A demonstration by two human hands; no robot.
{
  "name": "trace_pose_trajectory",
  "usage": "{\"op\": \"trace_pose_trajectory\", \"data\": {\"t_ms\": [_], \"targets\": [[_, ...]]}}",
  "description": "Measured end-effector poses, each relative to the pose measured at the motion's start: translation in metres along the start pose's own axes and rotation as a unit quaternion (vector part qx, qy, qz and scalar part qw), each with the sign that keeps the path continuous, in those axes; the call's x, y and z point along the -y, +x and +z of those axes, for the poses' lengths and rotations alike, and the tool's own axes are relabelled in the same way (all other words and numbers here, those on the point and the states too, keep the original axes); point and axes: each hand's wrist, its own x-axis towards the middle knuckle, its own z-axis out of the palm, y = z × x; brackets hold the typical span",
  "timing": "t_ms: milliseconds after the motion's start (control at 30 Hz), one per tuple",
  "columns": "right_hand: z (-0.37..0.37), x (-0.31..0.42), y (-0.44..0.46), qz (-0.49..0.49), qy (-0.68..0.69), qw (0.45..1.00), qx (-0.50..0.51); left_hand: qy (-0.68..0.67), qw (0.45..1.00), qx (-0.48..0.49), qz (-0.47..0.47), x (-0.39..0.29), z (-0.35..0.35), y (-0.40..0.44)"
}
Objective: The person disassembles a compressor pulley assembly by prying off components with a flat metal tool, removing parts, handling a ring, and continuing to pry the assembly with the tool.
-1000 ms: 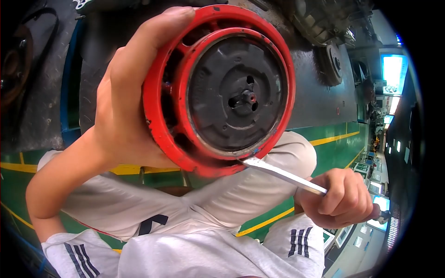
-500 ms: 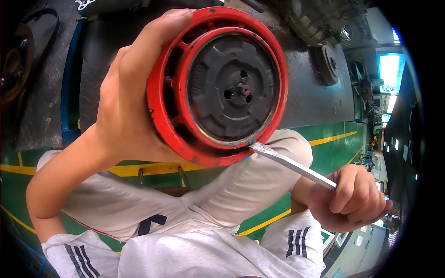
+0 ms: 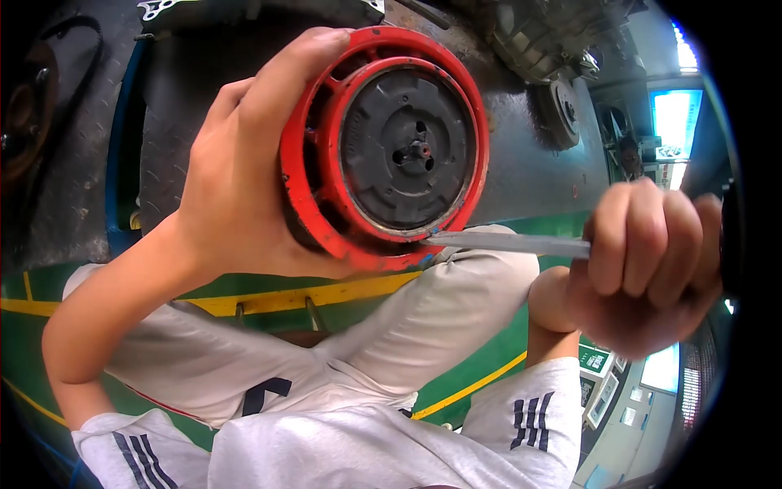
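My left hand is closed round the left side of a red pulley, a compressor clutch type, and holds it up above my lap. Its black hub plate faces me, with a small shaft end and several holes at the centre. A flat metal pry bar is gripped in my right hand, whose fingers are wrapped round it. The bar's tapered tip meets the gap at the lower edge of the hub, by a blue mark on the red rim. The end of the bar inside my fist is hidden.
Behind the pulley lies a dark metal workbench. On it are a metal housing and a round disc part. My knees are below, over a green floor with yellow lines. A dark round part stands at far left.
My right hand has risen and swung outward, so the pry bar lies nearly level instead of sloping down. The pulley has tilted and shifted slightly. The tip stays at its lower edge.
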Motion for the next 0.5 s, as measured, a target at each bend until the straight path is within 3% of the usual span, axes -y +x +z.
{"op": "trace_pose_trajectory", "data": {"t_ms": [133, 233, 333, 500], "targets": [[-0.016, 0.005, 0.000, 0.072, 0.032, 0.987, -0.144, 0.018, 1.000, 0.007, 0.004, 0.001, -0.001, -0.001], [-0.022, 0.007, 0.003, -0.014, 0.043, 0.998, -0.049, 0.024, 1.000, 0.010, 0.001, 0.000, -0.003, 0.000], [-0.023, 0.027, 0.002, -0.083, 0.083, 0.992, -0.055, 0.011, 1.000, 0.020, 0.004, 0.001, -0.007, 0.000], [-0.038, 0.049, 0.010, -0.018, 0.065, 0.995, -0.069, 0.002, 0.998, 0.048, 0.034, 0.006, -0.021, 0.015]]}}
